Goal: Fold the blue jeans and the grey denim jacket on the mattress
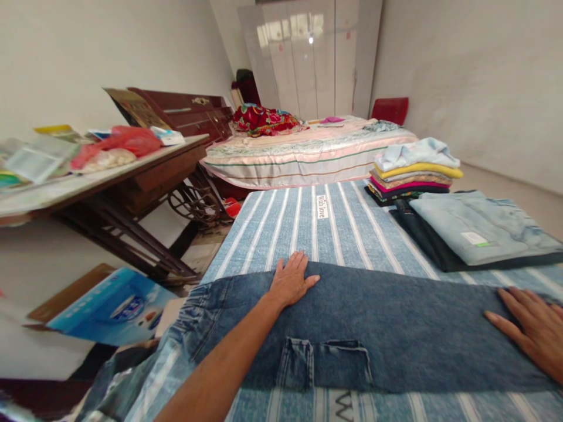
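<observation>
A pair of dark blue jeans [387,328] lies spread flat across a blue and white striped mattress [308,225], its back pocket facing up near me. My left hand [291,282] lies flat and open on the jeans' far edge, left of centre. My right hand [534,331] presses flat on the jeans at the right, fingers stretched out.
Folded light and dark jeans [477,234] and a stack of folded coloured clothes [413,170] sit at the mattress's right rear. A bed [308,149] with red cloth stands beyond. A cluttered sewing table [109,176] and a blue box [114,308] are at left.
</observation>
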Demonstrator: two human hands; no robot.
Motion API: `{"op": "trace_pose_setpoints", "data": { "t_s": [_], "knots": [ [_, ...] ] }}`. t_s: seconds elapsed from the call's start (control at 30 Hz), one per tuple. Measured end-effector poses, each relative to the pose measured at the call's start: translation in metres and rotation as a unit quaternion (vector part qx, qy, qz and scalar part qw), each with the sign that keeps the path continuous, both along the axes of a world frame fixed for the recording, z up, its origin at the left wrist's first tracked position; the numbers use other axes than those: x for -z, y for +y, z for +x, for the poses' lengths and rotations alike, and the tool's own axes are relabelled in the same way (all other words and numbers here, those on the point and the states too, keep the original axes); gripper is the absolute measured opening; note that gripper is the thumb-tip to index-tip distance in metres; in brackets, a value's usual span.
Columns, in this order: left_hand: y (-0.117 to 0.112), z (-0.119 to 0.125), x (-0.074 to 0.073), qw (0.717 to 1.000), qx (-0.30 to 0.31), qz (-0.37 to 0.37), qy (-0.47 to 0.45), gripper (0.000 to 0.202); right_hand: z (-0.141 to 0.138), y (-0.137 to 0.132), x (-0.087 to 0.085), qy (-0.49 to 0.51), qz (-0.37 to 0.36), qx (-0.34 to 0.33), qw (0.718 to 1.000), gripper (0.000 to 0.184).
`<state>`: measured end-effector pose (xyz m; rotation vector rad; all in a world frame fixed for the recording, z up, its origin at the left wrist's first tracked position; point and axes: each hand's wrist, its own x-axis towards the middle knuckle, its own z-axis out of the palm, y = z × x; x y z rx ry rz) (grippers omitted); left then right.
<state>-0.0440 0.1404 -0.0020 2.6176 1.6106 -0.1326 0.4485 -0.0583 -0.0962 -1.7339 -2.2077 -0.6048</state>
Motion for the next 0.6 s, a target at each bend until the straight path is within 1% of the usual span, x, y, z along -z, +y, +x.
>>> {"op": "trace_pose_setpoints", "data": {
  "t_s": [0.13, 0.33, 0.43, 0.6],
  "knots": [
    [0.000, 0.000, 0.002, 1.000, -0.006, 0.000, -0.001, 0.072, 0.002, 0.002, 0.001, -0.018, 0.029, -0.031, 0.999, 0.047],
    [-0.002, 0.000, 0.003, 1.000, -0.006, 0.007, 0.001, 0.073, -0.003, 0.005, -0.009, -0.052, 0.053, -0.050, 0.996, 0.045],
    [-0.001, -0.001, 0.003, 1.000, -0.007, 0.013, 0.000, 0.072, -0.004, 0.005, -0.011, -0.063, 0.048, -0.043, 0.996, 0.044],
    [-0.001, -0.001, 0.005, 1.000, -0.005, 0.016, -0.004, 0.071, 0.000, 0.003, -0.003, -0.043, 0.011, -0.016, 0.999, 0.045]
  ]
}}
